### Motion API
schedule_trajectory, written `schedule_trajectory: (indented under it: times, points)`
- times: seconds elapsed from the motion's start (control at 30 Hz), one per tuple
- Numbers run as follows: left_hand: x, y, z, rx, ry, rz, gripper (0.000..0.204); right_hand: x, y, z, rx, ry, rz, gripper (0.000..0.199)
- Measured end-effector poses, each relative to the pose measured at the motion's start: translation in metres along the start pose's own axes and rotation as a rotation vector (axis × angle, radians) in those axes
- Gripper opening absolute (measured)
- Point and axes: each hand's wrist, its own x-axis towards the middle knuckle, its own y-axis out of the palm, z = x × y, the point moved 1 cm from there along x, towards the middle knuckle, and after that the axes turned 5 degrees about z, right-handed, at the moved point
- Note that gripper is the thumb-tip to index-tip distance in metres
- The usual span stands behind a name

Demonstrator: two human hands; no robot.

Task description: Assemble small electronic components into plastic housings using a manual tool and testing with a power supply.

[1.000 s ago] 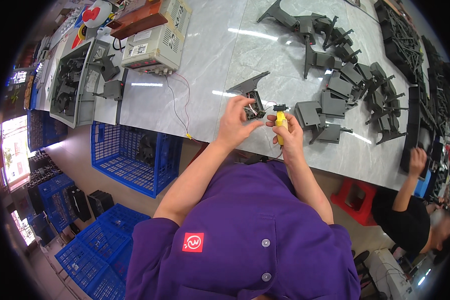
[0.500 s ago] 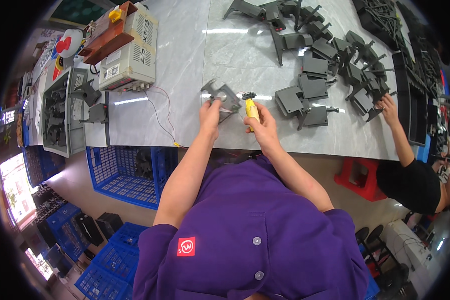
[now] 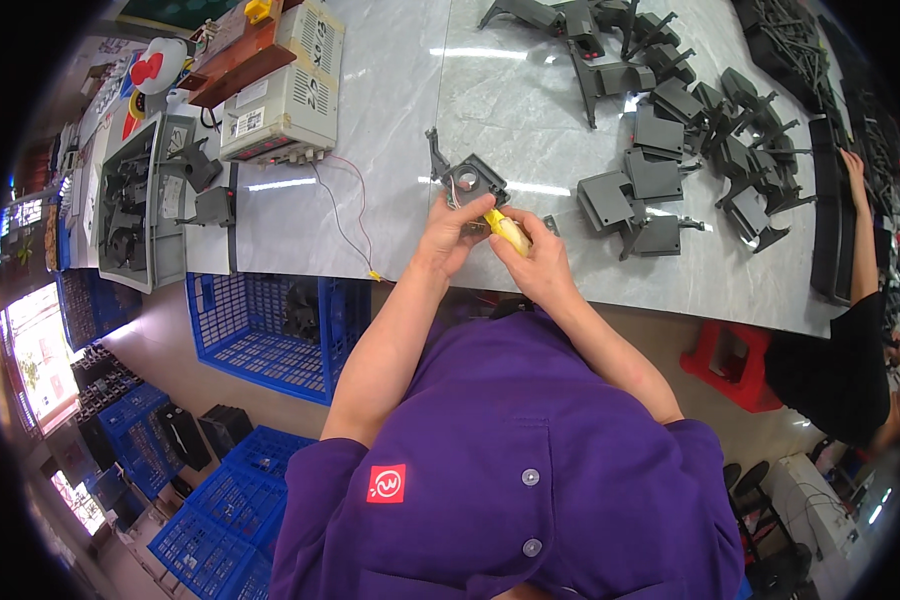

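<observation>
Head view – hands (image 3: 495,245) on grey bracket (image 3: 467,180) (w/ yellow screwdriver (image 3: 505,231))

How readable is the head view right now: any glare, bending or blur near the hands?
Head view: bright glare streaks on the table; fisheye bends its edges toward a black rim. Left hand, right hand and yellow-handled tool look sharp; window at left overexposed.
</observation>
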Motion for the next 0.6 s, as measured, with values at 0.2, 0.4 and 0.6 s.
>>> schedule_trajectory:
  times: [0.2, 0.4, 0.6]
  points:
    - [0.001, -0.005, 0.001, -0.112, -0.039, 0.027, 0.043, 0.000, -0.001, 0.012, -0.071, -0.009, -0.027, 0.040]
    - [0.003, -0.008, -0.004, -0.094, -0.041, 0.063, 0.038, 0.000, -0.004, 0.020, -0.098, 0.006, -0.048, 0.031]
    - [0.006, -0.009, -0.008, 0.114, 0.015, 0.069, 0.051, 0.007, -0.015, 0.018, -0.180, 0.021, 0.036, 0.031]
